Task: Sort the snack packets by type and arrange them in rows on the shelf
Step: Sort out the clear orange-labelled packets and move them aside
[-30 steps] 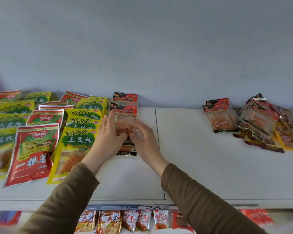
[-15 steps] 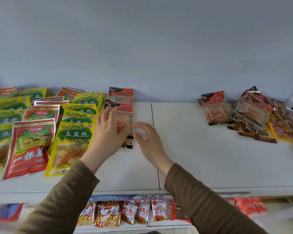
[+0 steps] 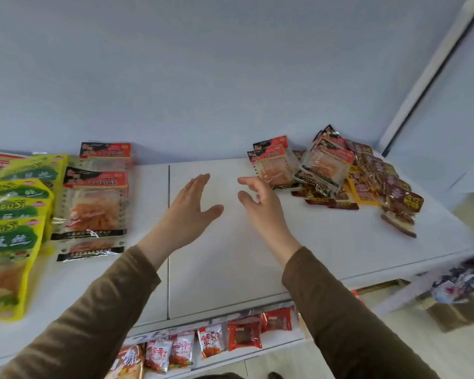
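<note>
Both hands empty, above the bare middle of the white shelf [image 3: 230, 255]. Left hand [image 3: 188, 212] flat, fingers straight and together, thumb out. Right hand [image 3: 260, 206] loosely open, fingers half curled, holding nothing, its fingertips near the unsorted heap.

Step in hand, by judgement: between packets, reaching for the next one to sort.

Left of the hands: a column of clear red-topped packets [image 3: 93, 203], overlapping near to far. Further left, rows of yellow packets [image 3: 10, 242], partly cut off by the frame edge.

Far right: a loose heap. Clear red-topped packets of the same kind [image 3: 274, 166] lie at its left side and on top; brown packets [image 3: 402, 201] spill right and nearer.

Next move likely calls for pinching one clear packet off the heap without dragging its neighbours, then carrying it left to the matching column.

No containers seen. Lower shelf [image 3: 282, 337] holds small red packets [image 3: 244, 336] along its front.
</note>
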`<act>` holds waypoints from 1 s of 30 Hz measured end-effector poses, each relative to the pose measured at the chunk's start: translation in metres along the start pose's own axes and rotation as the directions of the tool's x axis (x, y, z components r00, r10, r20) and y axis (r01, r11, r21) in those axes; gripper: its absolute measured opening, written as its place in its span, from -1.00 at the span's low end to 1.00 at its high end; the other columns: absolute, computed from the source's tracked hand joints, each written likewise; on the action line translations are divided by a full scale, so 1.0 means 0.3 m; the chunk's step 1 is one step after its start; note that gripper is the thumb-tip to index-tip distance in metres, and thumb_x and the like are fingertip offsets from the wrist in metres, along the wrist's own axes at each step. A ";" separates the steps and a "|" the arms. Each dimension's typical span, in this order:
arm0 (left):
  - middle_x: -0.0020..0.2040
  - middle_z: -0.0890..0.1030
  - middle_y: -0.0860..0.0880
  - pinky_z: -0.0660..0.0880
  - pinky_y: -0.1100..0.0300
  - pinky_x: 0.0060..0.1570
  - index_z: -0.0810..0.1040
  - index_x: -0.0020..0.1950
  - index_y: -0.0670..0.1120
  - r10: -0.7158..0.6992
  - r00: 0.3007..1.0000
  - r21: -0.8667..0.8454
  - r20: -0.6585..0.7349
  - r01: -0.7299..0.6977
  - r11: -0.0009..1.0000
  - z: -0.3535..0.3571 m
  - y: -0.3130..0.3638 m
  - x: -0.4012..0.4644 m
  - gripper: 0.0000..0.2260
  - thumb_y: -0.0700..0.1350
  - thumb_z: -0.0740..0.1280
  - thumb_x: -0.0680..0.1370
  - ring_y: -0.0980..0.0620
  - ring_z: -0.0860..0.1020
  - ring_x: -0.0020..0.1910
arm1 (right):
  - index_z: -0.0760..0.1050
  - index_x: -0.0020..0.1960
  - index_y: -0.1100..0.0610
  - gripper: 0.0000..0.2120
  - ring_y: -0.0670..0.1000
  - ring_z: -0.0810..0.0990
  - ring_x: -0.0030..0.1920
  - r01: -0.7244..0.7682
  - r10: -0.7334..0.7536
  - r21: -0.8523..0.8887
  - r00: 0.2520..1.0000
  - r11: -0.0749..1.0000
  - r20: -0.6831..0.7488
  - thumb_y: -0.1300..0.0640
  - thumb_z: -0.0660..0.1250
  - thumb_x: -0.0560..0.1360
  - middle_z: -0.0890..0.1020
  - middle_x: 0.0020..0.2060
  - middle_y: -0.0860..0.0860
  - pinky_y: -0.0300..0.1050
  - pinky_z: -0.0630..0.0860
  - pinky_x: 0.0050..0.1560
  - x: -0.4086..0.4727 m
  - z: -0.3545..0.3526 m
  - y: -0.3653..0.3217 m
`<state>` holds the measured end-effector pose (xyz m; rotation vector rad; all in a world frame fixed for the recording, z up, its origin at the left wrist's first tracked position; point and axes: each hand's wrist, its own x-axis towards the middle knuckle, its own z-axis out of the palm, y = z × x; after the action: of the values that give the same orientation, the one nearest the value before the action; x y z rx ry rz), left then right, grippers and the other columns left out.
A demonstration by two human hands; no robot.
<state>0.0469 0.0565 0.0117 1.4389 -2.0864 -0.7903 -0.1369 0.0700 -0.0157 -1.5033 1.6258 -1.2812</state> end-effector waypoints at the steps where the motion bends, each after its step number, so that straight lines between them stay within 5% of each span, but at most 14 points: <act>1: 0.66 0.15 0.06 0.10 0.15 0.52 0.09 0.67 0.05 -0.016 1.000 -0.044 0.027 0.017 0.999 0.032 0.015 0.023 -0.32 0.07 0.35 0.63 0.05 0.12 0.62 | 0.49 0.35 -0.06 -0.70 -0.19 0.39 0.33 -0.024 0.024 -0.011 1.000 1.000 0.009 0.10 0.27 0.63 0.50 0.30 -0.22 -0.21 0.32 0.29 0.003 -0.028 0.021; 4: 0.64 0.19 0.07 0.18 0.21 0.37 0.13 0.66 0.09 -0.094 0.992 -0.197 0.089 0.110 0.974 0.137 0.059 0.109 -0.31 0.07 0.39 0.61 0.02 0.21 0.59 | 0.37 0.49 -0.04 -0.60 -0.11 0.35 0.45 -0.075 0.078 -0.057 0.996 0.996 0.054 0.08 0.25 0.66 0.43 0.45 -0.13 -0.18 0.28 0.37 0.017 -0.101 0.085; 9: 0.63 0.24 -0.11 0.23 0.00 0.49 0.08 0.67 -0.06 -0.201 0.978 -0.172 0.061 0.209 0.963 0.304 0.176 0.300 -0.29 0.02 0.37 0.63 -0.14 0.23 0.58 | 0.19 0.60 0.06 -0.50 0.02 0.26 0.52 -0.012 0.041 -0.210 0.990 0.978 0.134 0.20 0.17 0.68 0.32 0.54 0.04 -0.24 0.21 0.34 0.080 -0.220 0.139; 15: 0.38 0.54 -0.12 0.12 -0.13 0.53 0.13 0.57 -0.01 -0.299 0.954 -0.141 -0.009 0.295 0.945 0.489 0.364 0.501 -0.40 0.06 0.28 0.59 -0.23 0.38 0.46 | 0.05 0.62 0.15 -0.43 0.19 -0.21 0.62 0.026 0.018 -0.426 0.995 0.904 0.100 0.20 0.17 0.67 -0.05 0.64 0.11 0.12 -0.11 0.60 0.169 -0.391 0.202; 19: 0.39 0.52 -0.13 0.39 -0.14 0.42 0.02 0.62 0.05 -0.365 0.928 -0.396 -0.079 0.307 0.865 0.569 0.442 0.571 -0.23 0.01 0.39 0.54 -0.19 0.47 0.38 | -0.07 0.65 0.07 -0.36 0.21 -0.32 0.60 -0.091 0.120 -0.279 0.989 0.956 0.087 0.14 0.16 0.67 -0.19 0.63 0.12 0.22 -0.17 0.59 0.221 -0.467 0.226; 23: 0.62 0.13 -0.13 0.40 -0.21 0.42 -0.09 0.66 0.11 -0.431 0.897 -0.522 -0.097 0.322 0.790 0.609 0.489 0.613 -0.02 -0.16 0.53 0.49 -0.21 0.34 0.50 | 0.12 0.60 0.08 -0.46 0.22 -0.09 0.61 -0.181 0.189 -0.079 0.977 0.980 0.096 0.14 0.17 0.66 0.03 0.62 0.13 0.23 -0.02 0.58 0.262 -0.530 0.224; 25: 0.55 0.24 -0.19 0.55 -0.17 0.27 -0.05 0.66 0.09 -0.516 0.849 -0.586 -0.112 0.363 0.724 0.604 0.517 0.643 0.00 -0.20 0.57 0.46 -0.27 0.47 0.37 | 0.36 0.43 0.06 -0.63 0.25 0.20 0.52 -0.227 0.222 0.055 0.972 0.972 0.072 0.17 0.20 0.63 0.29 0.49 0.12 0.28 0.22 0.49 0.292 -0.567 0.211; 27: 0.33 0.47 -0.19 0.66 0.09 -0.10 -0.03 0.66 0.01 -0.558 0.826 -0.668 -0.078 0.372 0.645 0.596 0.536 0.663 -0.06 -0.23 0.53 0.49 -0.17 0.63 0.01 | 0.41 0.30 -0.04 -0.71 0.20 0.40 0.36 -0.283 0.270 0.179 0.959 0.942 0.090 0.18 0.21 0.61 0.41 0.35 0.09 0.28 0.41 0.36 0.309 -0.600 0.201; 30: 0.23 0.59 -0.32 0.61 0.04 -0.05 -0.01 0.65 -0.14 -0.580 0.813 -0.768 0.047 0.401 0.499 0.572 0.531 0.664 -0.12 -0.29 0.51 0.52 -0.18 0.65 -0.04 | 0.42 0.04 -0.23 -0.72 0.12 0.49 0.24 -0.345 0.310 0.297 0.937 0.890 0.162 0.18 0.20 0.61 0.51 0.23 0.05 0.14 0.53 0.23 0.305 -0.624 0.200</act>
<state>-0.2400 -0.0544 0.0120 1.5058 -0.9005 -1.4342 -0.3463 0.0251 0.0173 -1.0301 1.4409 -1.1808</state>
